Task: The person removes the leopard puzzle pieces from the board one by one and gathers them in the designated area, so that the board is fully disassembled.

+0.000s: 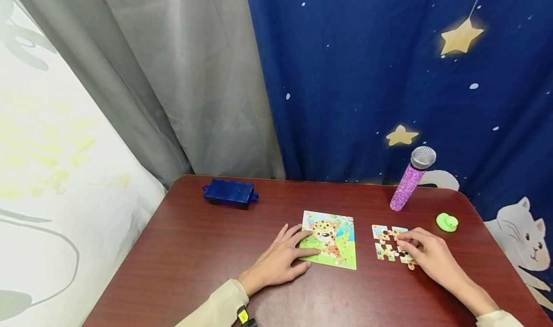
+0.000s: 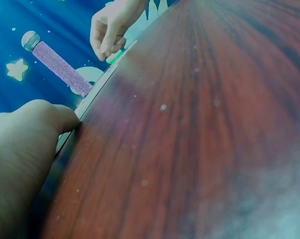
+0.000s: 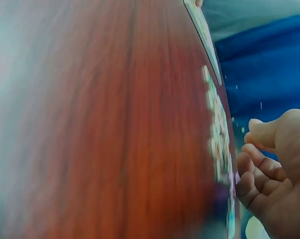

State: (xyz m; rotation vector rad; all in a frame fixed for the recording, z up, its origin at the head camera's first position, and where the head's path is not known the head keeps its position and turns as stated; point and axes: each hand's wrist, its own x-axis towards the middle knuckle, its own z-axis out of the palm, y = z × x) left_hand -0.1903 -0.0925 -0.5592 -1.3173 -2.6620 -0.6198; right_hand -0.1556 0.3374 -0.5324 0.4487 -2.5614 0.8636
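My left hand (image 1: 282, 257) rests with spread fingers on the left part of a square puzzle board (image 1: 345, 256) with a spotted leopard cub picture. In the left wrist view its thumb (image 2: 65, 119) lies at the board's edge. Right of the board lies a loose cluster of puzzle pieces (image 1: 381, 250) with gaps between them. Over the cluster's right side hangs my right hand (image 1: 427, 255), thumb and forefinger close together. In the right wrist view its other fingers (image 3: 254, 186) are loosely curled, and no piece shows between the fingertips.
A purple glitter microphone (image 1: 407, 185) with a silver head stands tilted near the table's back edge. A small green toy duck (image 1: 447, 222) sits at the right. At the back left is a blue toy wagon (image 1: 230, 192). Curtains (image 1: 345, 77) hang behind the brown table (image 1: 194, 250).
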